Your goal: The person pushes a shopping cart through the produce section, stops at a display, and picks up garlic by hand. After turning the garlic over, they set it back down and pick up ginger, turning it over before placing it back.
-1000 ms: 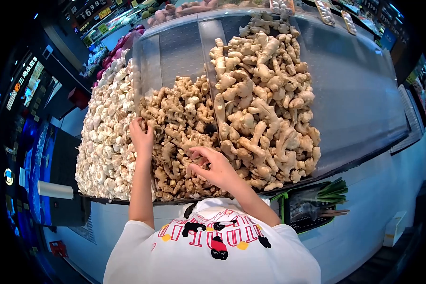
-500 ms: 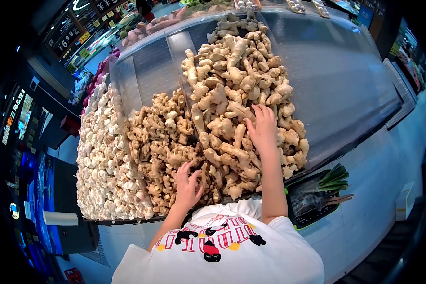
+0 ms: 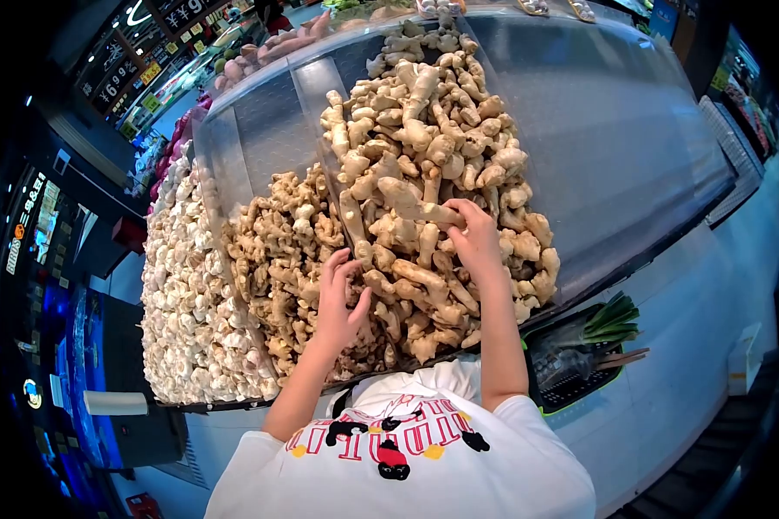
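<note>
My right hand (image 3: 476, 240) pinches one end of a long, pale piece of ginger root (image 3: 409, 201). The piece is held just above the large heap of ginger (image 3: 485, 164), its thick end pointing to the left. My left hand (image 3: 342, 298) hovers over the border between that heap and the smaller, browner ginger pile (image 3: 286, 225). Its fingers are apart and curved, with nothing in them, and the thumb points up to the right.
White garlic bulbs (image 3: 199, 303) fill the left section of the stand. A clear plastic divider (image 3: 320, 95) runs between sections. At the lower right, a black basket (image 3: 571, 394) holds leafy green stalks (image 3: 613, 320). A grey display surface (image 3: 597, 130) extends to the right.
My right hand has closed on a piece of ginger and lifted it slightly off the heap. My left hand has risen from the browner pile and moved forward, fingers spread.
</note>
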